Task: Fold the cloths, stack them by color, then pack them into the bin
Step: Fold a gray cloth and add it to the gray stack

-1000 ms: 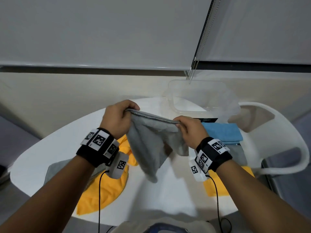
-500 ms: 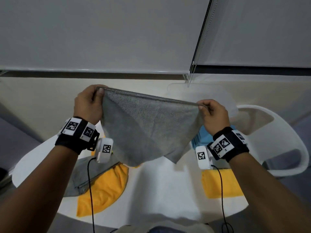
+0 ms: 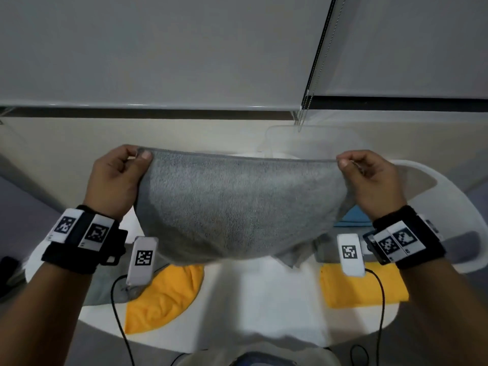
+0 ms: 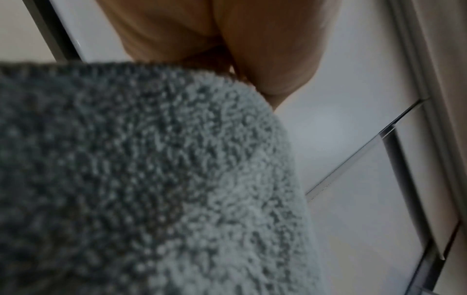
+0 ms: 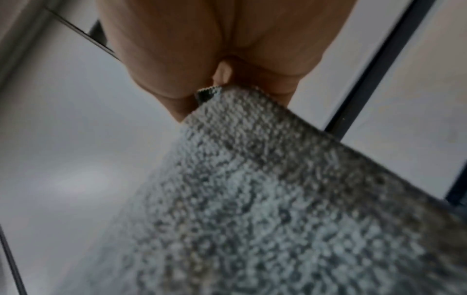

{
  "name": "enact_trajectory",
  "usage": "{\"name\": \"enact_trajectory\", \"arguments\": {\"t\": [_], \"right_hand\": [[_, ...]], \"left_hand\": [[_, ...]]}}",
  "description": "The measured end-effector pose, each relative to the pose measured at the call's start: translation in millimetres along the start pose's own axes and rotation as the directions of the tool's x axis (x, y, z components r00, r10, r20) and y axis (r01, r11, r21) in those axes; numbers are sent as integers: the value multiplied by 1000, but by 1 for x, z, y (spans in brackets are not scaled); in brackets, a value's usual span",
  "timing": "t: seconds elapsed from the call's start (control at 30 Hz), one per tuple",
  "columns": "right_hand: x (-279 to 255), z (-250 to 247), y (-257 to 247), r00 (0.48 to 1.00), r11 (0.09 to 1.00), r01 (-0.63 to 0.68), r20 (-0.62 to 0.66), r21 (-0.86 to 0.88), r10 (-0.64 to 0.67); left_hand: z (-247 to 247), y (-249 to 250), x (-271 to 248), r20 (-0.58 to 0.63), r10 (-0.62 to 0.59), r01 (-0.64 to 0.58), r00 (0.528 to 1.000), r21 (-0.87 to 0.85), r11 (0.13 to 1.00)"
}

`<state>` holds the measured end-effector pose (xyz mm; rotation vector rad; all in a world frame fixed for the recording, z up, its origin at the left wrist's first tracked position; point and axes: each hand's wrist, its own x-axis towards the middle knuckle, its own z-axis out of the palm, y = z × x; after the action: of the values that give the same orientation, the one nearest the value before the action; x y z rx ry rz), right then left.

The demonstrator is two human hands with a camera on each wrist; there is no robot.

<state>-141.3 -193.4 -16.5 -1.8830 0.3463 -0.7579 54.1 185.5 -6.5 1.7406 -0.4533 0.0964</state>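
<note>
both hands, left hand (image 3: 116, 180) and right hand (image 3: 369, 180), pinch one grey cloth (image 3: 237, 207) above two yellow cloths (image 3: 163, 297).

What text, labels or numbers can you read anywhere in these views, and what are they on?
No readable words or numbers in any view.
Left wrist band: black-and-white square code tags, patterns only; small marks at their corners too blurred to read.
Right wrist band: the same.
White camera pods under each wrist: one code tag each.
Grey cloth: no label visible.
</note>
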Motion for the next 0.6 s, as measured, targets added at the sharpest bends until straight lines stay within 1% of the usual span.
{"name": "enact_trajectory", "arguments": {"t": [0.1,0.17,0.23,0.3,0.33,0.4,0.43,0.47,0.5,0.53,0.57,0.6], "right_hand": [[13,10,8,1000,996,-11,-15,-86,10],[23,23,25,999,984,-48,5,-173,49],[31,39,43,995,959,-88,22,-271,98],[33,56,62,989,935,-132,25,-328,148],[33,64,71,985,928,-149,30,-341,170],[25,75,89,971,920,-195,63,-340,230],[18,78,96,960,908,-216,93,-358,265],[8,79,103,950,886,-205,135,-416,283],[-5,79,107,946,857,-137,191,-497,262],[-20,78,111,942,831,-26,265,-556,207],[-36,77,115,926,814,91,350,-574,144],[-54,77,117,892,807,174,438,-564,114]], "left_hand": [[6,-10,14,-20,-34,34,999,6,999],[15,-30,22,-11,-62,62,998,62,996],[27,-56,29,-4,-105,105,994,156,982],[37,-86,31,-15,-184,181,983,268,946],[41,-99,30,-17,-232,227,973,290,930],[44,-123,25,2,-344,326,939,316,891],[45,-131,19,24,-401,364,916,370,855],[46,-143,13,48,-435,368,899,452,812],[46,-152,4,73,-456,354,887,529,772],[45,-161,-7,85,-457,330,885,577,747],[44,-165,-21,92,-443,303,892,604,737],[42,-170,-35,109,-412,262,905,621,739]]}}
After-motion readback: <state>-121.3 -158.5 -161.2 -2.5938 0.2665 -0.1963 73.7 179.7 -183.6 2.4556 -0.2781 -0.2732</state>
